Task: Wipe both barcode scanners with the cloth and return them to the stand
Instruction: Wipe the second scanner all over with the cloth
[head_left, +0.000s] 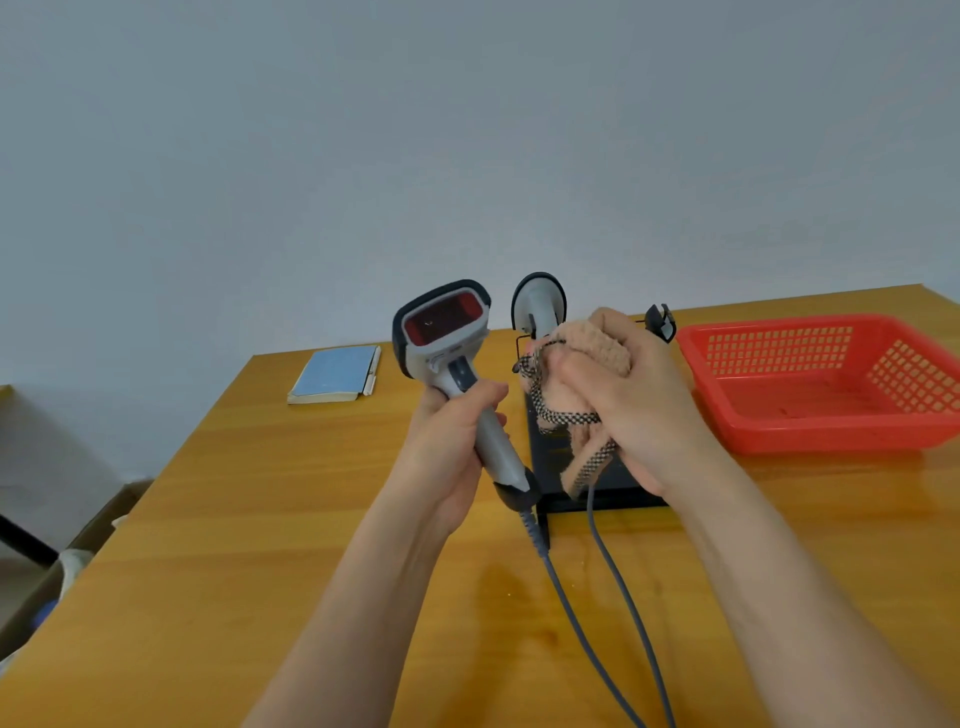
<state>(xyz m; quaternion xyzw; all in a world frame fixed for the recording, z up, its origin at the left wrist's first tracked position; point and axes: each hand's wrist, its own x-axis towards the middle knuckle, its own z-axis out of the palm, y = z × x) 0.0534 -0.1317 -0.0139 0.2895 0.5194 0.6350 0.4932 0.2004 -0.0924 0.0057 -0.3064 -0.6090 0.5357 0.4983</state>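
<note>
Seen from the head camera, the left hand (457, 436) is wrapped round the grip of the raised scanner (452, 364), fingers curled about the grey handle, while the right hand (628, 410) is closed on the bunched cloth (587, 374), a tan pile fabric with a checked edging that hangs below the fist. The landmark for all positions is the stand (587, 483), a dark base plate on the worktop (311, 519).

The raised scanner is held clear of the stand, just to its left and above it. Its long axis runs from the cabled butt, low and nearest the stand, up and away to the head, whose red window faces the viewer. The cloth lies just to the right of that handle, directly over the stand's plate, apart from the scanner by a narrow gap; no contact is visible. The judgement follows that the coming wipe turns on this side-by-side relation: the cloth hand need only travel leftward to meet the head or handle.

The second scanner (538, 304) sits upright at the far end of the stand, behind the cloth. Two grey cables (613, 587) trail from the stand toward the viewer. A red basket (815, 384) rests right of the stand, and a blue notebook (335, 374) lies to its far left.
</note>
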